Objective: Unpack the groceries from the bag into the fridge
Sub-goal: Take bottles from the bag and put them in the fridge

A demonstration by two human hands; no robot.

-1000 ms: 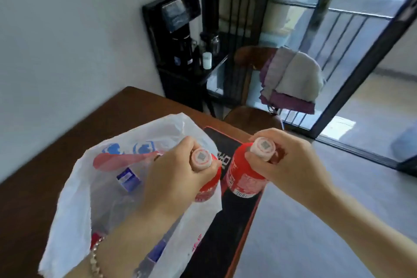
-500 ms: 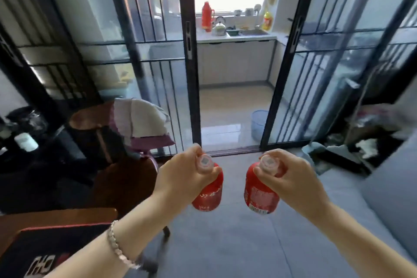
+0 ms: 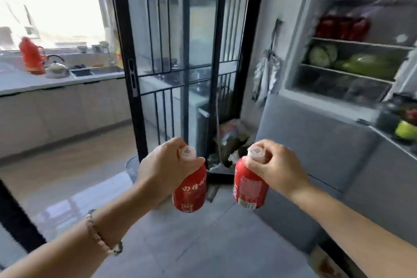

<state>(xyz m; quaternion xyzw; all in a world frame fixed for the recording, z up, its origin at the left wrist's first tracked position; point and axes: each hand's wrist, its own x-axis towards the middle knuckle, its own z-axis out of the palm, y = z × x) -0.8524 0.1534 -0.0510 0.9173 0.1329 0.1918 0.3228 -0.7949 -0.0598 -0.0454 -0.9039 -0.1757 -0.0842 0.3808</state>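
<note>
Each hand holds one red bottle by its top. The left hand [image 3: 163, 166] has its grip clenched around the neck of the left bottle [image 3: 190, 194], with the fingers wrapped just under the pale cap. The right hand [image 3: 278, 166] grasps the neck of the right bottle [image 3: 249, 187] the same way. Both bottles hang in the air, near each other but not touching, above the gray floor [image 3: 180, 244]. The bag is not in view.

The fridge [image 3: 316, 119] stands open on the far right. Its shelves hold red things up high and green vegetables [image 3: 361, 63] lower down. It is blurry there, so I cannot tell how much room is left.

What could go wrong? The bottles are held only by their thin tops. If a grip slips, a bottle could fall on the hard floor. The two bottles could also bump if the hands swing together. If a shelf is full, something could get knocked over when a bottle goes in.

A pile of bags and junk [image 3: 228, 140] lies on the floor farther off, between the fridge and the black glass door [image 3: 180, 63]. Feet could trip there. On the far left is a kitchen worktop [image 3: 45, 84] with a red flask [image 3: 30, 56] and a kettle [image 3: 57, 70], well apart from the way to the fridge.
</note>
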